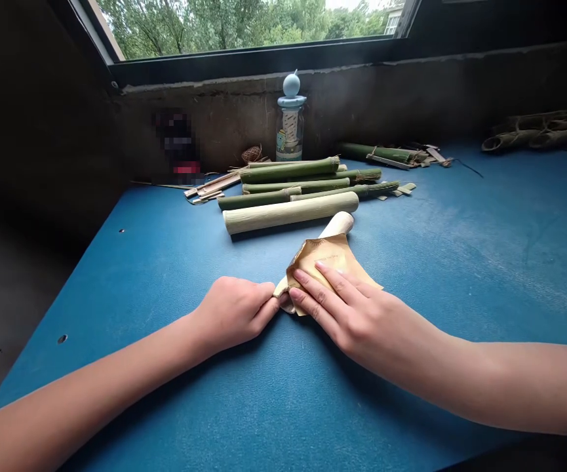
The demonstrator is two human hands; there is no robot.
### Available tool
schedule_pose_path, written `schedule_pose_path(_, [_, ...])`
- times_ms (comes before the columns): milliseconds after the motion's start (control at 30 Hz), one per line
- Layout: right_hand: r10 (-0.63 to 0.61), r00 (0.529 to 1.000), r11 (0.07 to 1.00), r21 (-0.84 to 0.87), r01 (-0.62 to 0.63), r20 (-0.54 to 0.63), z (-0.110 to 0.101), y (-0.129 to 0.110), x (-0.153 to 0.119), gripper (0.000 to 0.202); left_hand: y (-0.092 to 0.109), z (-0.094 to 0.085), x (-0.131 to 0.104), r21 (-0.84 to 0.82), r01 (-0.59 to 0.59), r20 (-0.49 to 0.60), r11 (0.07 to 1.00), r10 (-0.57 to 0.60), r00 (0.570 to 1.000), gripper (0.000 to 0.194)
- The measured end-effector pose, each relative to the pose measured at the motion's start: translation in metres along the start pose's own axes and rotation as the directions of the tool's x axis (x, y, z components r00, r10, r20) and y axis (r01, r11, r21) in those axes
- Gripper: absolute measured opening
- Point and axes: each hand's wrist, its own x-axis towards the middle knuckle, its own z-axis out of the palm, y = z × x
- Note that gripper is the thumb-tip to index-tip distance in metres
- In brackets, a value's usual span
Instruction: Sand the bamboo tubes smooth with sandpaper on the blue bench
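A short peeled bamboo tube (339, 225) lies slantwise on the table, its far end showing and its open near end towards me. At the rim of that near end, my left hand (236, 308) is closed in a pinch. A tan sheet of sandpaper (327, 252) drapes over the middle of the tube. My right hand (356, 314) presses the sheet down with its fingers laid across the top, holding it around the tube. The thumb of this hand is hidden. Just beyond lies a thicker peeled bamboo piece (290, 213).
Several green bamboo sticks (290, 170) lie behind on the blue table (165, 406), with split strips (209, 193) at their left. A blue-topped bottle (290, 124) stands by the wall. More bamboo (381, 153) sits back right, beside a dark bundle (539, 131) farther right.
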Motion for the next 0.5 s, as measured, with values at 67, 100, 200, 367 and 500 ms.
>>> schedule_pose_path(67, [0.006,1.000,1.000,0.004,-0.006,0.003,0.001,0.002,-0.002,0.048,-0.001,0.000,0.000,0.001,-0.007,-0.007,1.000,0.007,1.000,0.036])
schedule_pose_path(100, [0.008,1.000,1.000,0.014,-0.008,-0.002,0.002,0.004,-0.002,0.047,-0.001,0.001,0.000,0.004,-0.009,-0.014,1.000,0.009,1.000,0.036])
schedule_pose_path(200, [-0.004,0.999,0.994,0.109,0.009,-0.043,0.011,0.012,-0.002,0.046,-0.003,0.002,-0.002,0.021,-0.014,-0.045,1.000,0.015,0.999,0.040])
schedule_pose_path(367, [-0.063,0.995,0.962,0.260,0.081,-0.077,0.024,0.024,0.006,0.044,-0.002,0.005,-0.004,0.079,-0.036,-0.095,0.996,0.044,0.995,0.039])
schedule_pose_path(500, [-0.116,0.990,0.956,0.263,0.133,-0.078,0.023,0.024,0.015,0.045,0.002,0.004,-0.004,0.135,-0.049,-0.123,0.990,0.066,0.990,0.039])
